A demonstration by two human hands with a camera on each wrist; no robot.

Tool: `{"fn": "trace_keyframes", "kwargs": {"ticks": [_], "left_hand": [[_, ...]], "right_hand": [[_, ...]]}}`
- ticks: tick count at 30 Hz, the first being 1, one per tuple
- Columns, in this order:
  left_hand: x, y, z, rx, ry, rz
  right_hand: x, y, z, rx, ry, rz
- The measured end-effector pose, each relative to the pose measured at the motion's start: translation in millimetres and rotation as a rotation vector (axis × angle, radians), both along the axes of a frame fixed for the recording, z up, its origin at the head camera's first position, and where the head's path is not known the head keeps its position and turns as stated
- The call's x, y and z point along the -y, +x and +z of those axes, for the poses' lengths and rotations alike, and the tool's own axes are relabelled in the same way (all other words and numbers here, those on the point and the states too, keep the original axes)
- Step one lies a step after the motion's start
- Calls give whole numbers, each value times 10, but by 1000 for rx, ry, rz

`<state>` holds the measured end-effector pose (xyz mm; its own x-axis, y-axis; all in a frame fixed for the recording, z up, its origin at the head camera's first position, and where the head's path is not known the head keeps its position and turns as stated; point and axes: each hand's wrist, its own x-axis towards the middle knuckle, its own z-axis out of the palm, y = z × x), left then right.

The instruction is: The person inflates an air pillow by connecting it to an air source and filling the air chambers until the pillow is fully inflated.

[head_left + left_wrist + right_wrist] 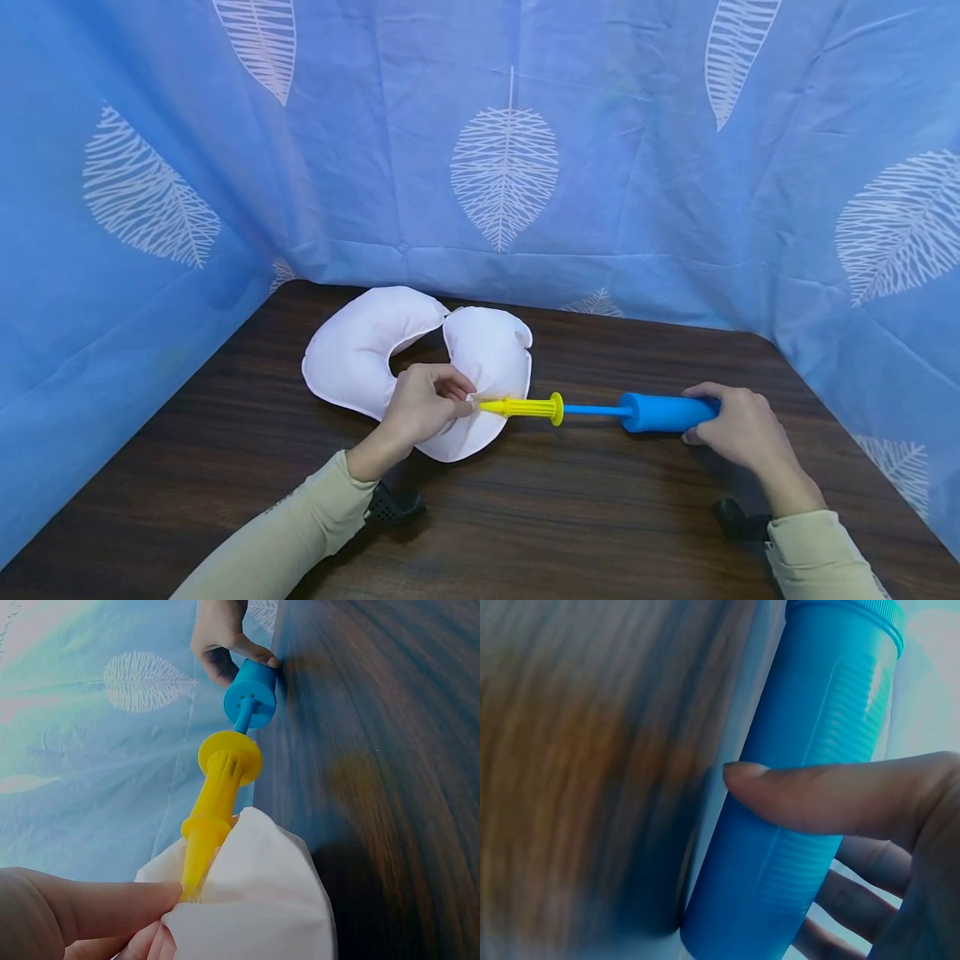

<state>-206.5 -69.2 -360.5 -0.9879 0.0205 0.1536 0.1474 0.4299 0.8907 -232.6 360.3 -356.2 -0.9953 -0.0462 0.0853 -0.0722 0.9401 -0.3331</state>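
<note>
A pale pink inflatable neck pillow (352,350) lies puffed up on the table, its two ends close together at the back. My left hand (423,404) pinches the pillow's valve, where the thin tip of a hand pump's yellow nozzle (217,780) meets it. From the nozzle a blue rod (596,410) runs right into the blue pump barrel (663,414), and a length of it shows. My right hand (742,429) grips the far part of the barrel. Across the ribbed barrel lies the thumb (810,795) in the right wrist view, with the other fingers behind it.
Dark wood-grain table (600,517) spreads under everything. Blue curtains (615,167) with white leaf prints hang along the back and both sides, close to the table's edges. A black band (393,504) sits at the left wrist, another (738,521) at the right.
</note>
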Motion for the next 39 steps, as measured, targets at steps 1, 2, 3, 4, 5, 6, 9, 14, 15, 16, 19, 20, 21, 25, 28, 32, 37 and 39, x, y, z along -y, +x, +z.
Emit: {"fn": "trace_keyframes", "kwargs": {"ticks": [1, 2, 3, 4, 5, 6, 9, 14, 15, 16, 19, 20, 21, 25, 28, 32, 37, 39], "left_hand": [[1, -2, -2, -1, -2, 4], [3, -5, -4, -3, -5, 8], [6, -5, -3, -5, -5, 12], [8, -5, -4, -8, -6, 15], [9, -4, -2, -10, -5, 17], [10, -3, -3, -12, -5, 19], [11, 1, 2, -21, -3, 25], [-2, -4, 13, -51, -12, 22], [-3, -4, 17, -58, -16, 20], [-3, -4, 21, -63, -18, 19], [-2, -3, 30, -65, -23, 20], [-1, 0, 35, -64, -23, 20], [2, -1, 36, -68, -23, 19], [12, 7, 44, -62, -19, 11], [20, 13, 46, -53, -15, 7], [31, 15, 42, -51, -6, 5], [33, 5, 30, -63, 0, 6], [32, 2, 26, -63, -1, 8]], "right_hand": [[14, 1, -6, -4, -3, 10], [36, 2, -10, -6, -7, 20], [69, 5, -13, -9, -9, 30], [112, 9, -18, -15, -9, 41], [162, 16, -21, -19, -10, 52], [218, 27, -22, -24, -9, 65], [413, 71, -23, -39, 0, 102], [712, 152, -16, -55, 1, 167], [760, 162, -13, -55, 0, 176], [800, 173, -10, -54, -1, 183], [874, 197, -9, -55, 3, 187], [885, 201, -10, -58, 5, 186], [889, 202, -11, -60, 8, 183], [880, 197, -17, -71, 25, 166], [856, 184, -16, -76, 36, 161], [787, 160, -9, -61, 37, 146], [592, 112, -15, -37, 36, 103], [491, 92, -16, -28, 31, 81]]}}
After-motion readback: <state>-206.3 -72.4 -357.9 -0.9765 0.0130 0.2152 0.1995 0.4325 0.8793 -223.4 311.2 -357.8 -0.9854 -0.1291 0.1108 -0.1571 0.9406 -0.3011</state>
